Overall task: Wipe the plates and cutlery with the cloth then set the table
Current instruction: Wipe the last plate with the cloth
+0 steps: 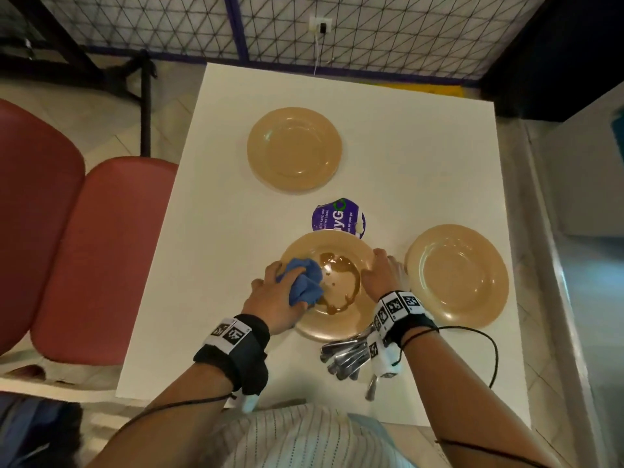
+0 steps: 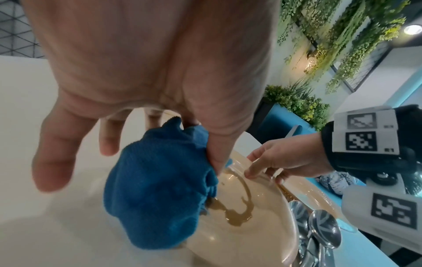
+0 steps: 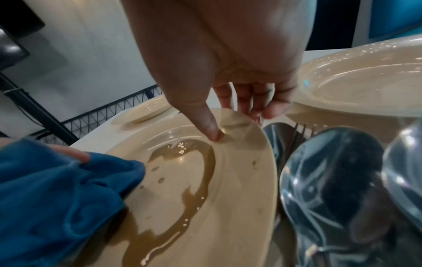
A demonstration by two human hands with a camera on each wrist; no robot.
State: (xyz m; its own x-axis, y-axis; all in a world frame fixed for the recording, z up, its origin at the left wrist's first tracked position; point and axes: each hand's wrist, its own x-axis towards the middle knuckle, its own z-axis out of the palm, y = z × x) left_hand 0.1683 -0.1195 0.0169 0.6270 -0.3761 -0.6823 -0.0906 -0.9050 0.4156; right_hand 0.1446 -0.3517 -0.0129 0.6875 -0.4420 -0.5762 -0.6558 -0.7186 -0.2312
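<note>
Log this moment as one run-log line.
left hand grips cloth on dirty plate | right hand holds plate rim | brown liquid remains | cutlery untouched

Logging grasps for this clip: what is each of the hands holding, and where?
Left hand grips the bunched cloth; right hand pinches the dirty plate at its right rim.

A round purple packet (image 1: 338, 218) with white lettering lies on the white table (image 1: 422, 170), near its middle. Two red padded chair seats (image 1: 101, 255) stand beside the table on the left, over a pale tiled floor (image 1: 111, 106). Past the far edge runs a dark mesh fence (image 1: 388, 32) with a white wall socket (image 1: 320, 26), and hanging green plants (image 2: 351, 39) show in the left wrist view
</note>
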